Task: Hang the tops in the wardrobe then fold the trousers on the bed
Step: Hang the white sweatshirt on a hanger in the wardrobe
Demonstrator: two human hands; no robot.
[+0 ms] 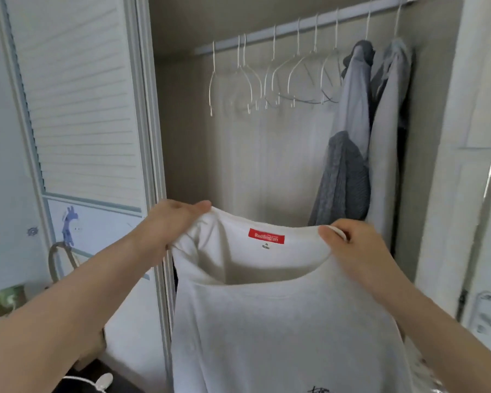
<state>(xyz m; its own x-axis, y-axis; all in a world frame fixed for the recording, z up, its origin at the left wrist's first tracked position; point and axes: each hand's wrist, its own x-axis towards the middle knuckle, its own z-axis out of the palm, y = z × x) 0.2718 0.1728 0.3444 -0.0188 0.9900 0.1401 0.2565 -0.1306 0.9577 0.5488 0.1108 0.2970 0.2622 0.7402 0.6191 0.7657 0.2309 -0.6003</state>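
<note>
White top (281, 321): soft, matte cotton with a wide round neck; a red rectangular label (266, 236) is sewn inside the collar. You hold it up at 6 o'clock, in front of the open wardrobe.
Wardrobe (182, 123): at 12 o'clock a pale rail (295, 31) carries thin white wire hangers (267, 78); at 2 o'clock two grey garments (360, 123) hang, one part is knitted.
Left hand (170, 222): your arm is stretched forward, fingers pinch the collar's left edge.
Right hand (355, 248): fingers are curled, gripping the collar's right edge.
</note>
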